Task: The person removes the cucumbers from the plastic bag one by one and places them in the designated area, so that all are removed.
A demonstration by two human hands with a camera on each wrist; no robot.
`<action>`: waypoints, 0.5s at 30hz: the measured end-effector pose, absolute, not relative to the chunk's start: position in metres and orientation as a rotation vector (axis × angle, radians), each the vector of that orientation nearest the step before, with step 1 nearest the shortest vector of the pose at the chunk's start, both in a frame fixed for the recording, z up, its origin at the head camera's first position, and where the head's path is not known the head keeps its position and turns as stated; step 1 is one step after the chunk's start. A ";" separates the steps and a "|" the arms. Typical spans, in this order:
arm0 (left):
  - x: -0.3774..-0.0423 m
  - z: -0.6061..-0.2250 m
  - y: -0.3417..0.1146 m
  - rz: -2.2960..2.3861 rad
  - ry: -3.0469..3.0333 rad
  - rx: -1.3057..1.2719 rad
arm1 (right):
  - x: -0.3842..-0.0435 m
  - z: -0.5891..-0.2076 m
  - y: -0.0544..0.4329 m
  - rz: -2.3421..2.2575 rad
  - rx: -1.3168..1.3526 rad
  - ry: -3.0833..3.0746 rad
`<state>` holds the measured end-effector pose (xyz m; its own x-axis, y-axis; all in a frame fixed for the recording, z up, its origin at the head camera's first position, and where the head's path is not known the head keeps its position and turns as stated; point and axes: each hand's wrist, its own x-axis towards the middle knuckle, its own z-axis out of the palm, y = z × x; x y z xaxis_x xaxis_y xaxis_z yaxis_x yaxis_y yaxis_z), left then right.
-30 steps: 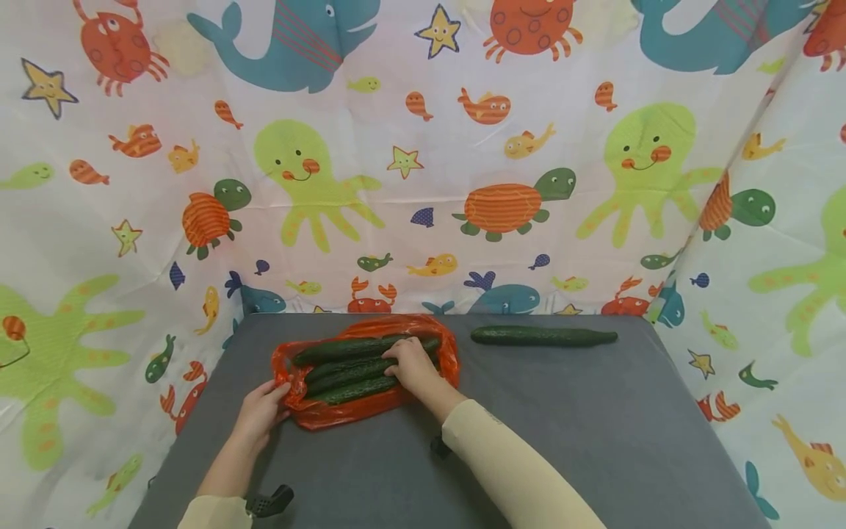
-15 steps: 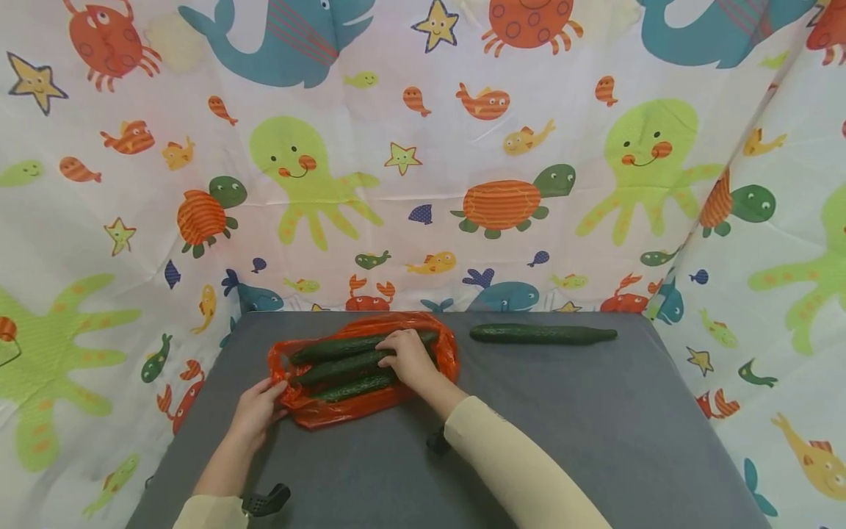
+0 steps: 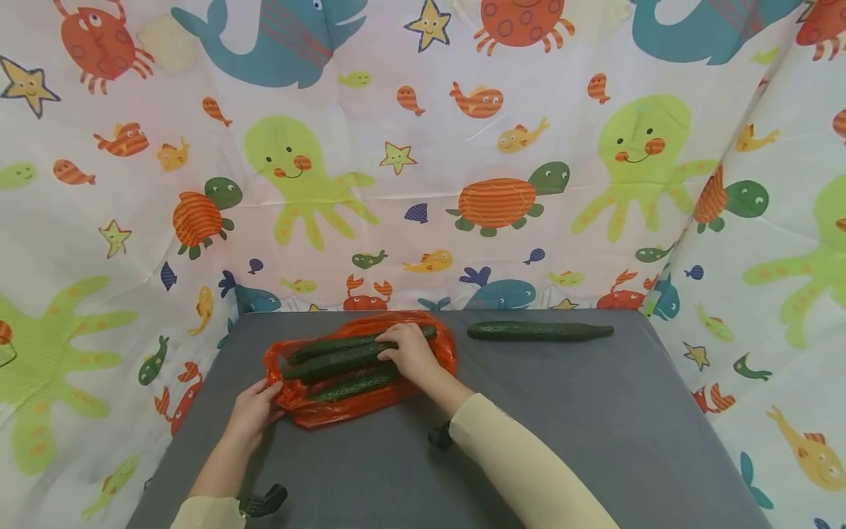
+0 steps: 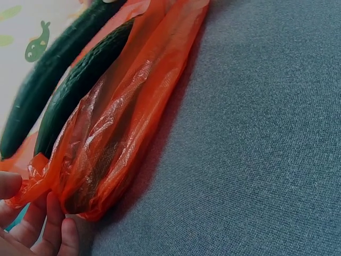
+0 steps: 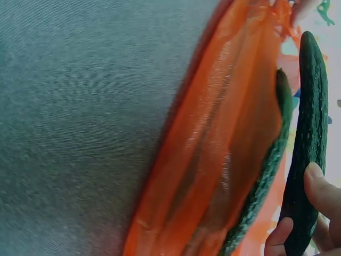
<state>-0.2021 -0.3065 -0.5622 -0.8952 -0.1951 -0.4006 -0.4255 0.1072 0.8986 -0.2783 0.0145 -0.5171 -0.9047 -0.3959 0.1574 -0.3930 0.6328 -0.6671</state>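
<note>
An orange plastic bag (image 3: 330,416) lies spread at the table's back left, its mouth turned up around several cucumbers. My right hand (image 3: 413,353) grips the middle cucumber (image 3: 333,363), thumb on one side and fingers on the other in the right wrist view, where this cucumber (image 5: 313,101) stands raised off its neighbour. In front of it a bumpy cucumber (image 3: 353,386) rests in the bag; behind it lies another cucumber (image 3: 320,347), partly covered by my hand. At the bag's left end my left hand (image 3: 251,411) pinches the gathered plastic between thumb and fingers.
A single cucumber (image 3: 538,332) lies on the grey table (image 3: 568,411) to the right of the bag. A curtain (image 3: 370,162) printed with sea animals hangs behind the table and along both sides.
The middle cucumber has risen and shifted left in my right hand, widening the gap to the front cucumber. My left hand keeps its hold on the bag.
</note>
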 end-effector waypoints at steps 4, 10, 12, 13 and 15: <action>-0.202 -0.562 -0.307 1.892 2.195 -0.626 | -0.278 -0.510 0.013 -1.156 -0.688 2.853; -0.202 -0.562 -0.305 1.887 2.199 -0.590 | -0.276 -0.503 0.010 -1.191 -0.668 2.862; -0.201 -0.561 -0.305 1.887 2.200 -0.581 | -0.274 -0.498 0.007 -1.216 -0.691 2.852; -0.201 -0.562 -0.305 1.889 2.199 -0.585 | -0.272 -0.496 0.005 -1.224 -0.704 2.848; -0.200 -0.562 -0.306 1.888 2.199 -0.585 | -0.269 -0.491 0.002 -1.227 -0.724 2.844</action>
